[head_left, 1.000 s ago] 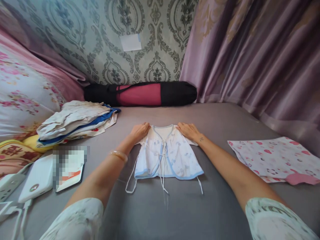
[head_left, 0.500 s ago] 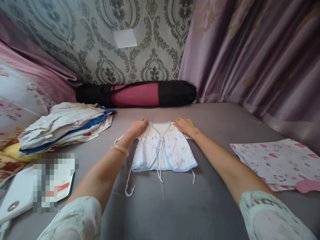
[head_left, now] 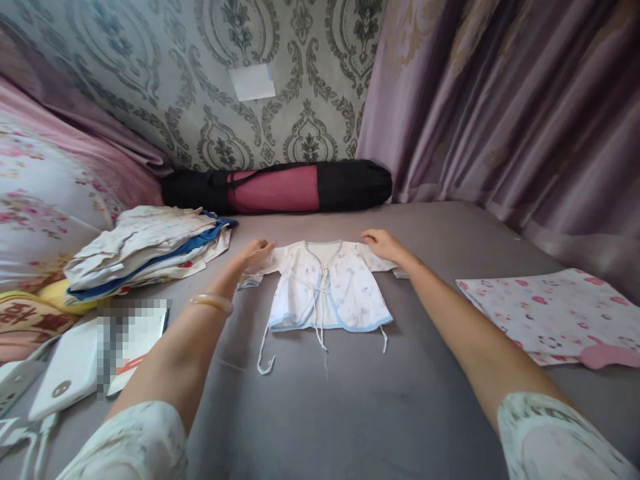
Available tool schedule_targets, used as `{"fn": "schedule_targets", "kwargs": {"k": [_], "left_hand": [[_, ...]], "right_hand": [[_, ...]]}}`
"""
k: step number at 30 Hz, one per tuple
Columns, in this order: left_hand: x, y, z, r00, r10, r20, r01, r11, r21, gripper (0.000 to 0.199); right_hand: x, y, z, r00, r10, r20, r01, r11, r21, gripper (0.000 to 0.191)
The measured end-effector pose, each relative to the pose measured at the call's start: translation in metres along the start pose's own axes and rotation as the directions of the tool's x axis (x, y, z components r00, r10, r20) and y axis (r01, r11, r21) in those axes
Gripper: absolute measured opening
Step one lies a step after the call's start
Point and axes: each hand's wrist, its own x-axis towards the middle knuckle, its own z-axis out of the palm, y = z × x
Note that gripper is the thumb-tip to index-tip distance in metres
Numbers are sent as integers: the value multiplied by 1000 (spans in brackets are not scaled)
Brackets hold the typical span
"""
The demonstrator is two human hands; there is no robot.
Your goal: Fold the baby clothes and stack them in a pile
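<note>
The tie-front baby jacket (head_left: 353,287) is thin, matt cloth with fabric edging, lying on a smooth, matt cloth sheet (head_left: 400,400). The clothes pile (head_left: 140,233) is soft, creased fabric. The curtain (head_left: 425,133) has a satiny sheen; the long bag (head_left: 350,187) is dull fabric with a finely ribbed panel (head_left: 275,189). The power bank (head_left: 70,367) is smooth plastic; the bangle (head_left: 213,302) is polished, its material hard to tell from here.

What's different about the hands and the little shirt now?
The left hand moved left and the right hand right, outward along the shirt, so more of its sleeves shows. I can't tell whether either grips it. The shirt still lies flat; the pile and patterned cloth stayed put.
</note>
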Motion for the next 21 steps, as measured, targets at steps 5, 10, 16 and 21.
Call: {"fn": "schedule_targets", "kwargs": {"k": [5, 10, 16, 21], "left_hand": [[-34, -25, -16, 993, -14, 116, 48, 954, -295, 58], [-47, -16, -16, 985, -55, 166, 98, 961, -260, 45], [-36, 6, -19, 998, 2, -58, 4, 996, 93, 21], [-43, 19, -17, 987, 139, -83, -100, 926, 364, 35]], "right_hand": [[-54, 43, -25, 984, 171, 39, -173, 984, 43, 32], [-86, 61, -30, 976, 205, 70, -206, 978, 13, 51], [-87, 35, -37, 984, 173, 51, -156, 956, -250, 30], [-102, 21, -43, 990, -109, -85, 35, 796, -605, 39]]}}
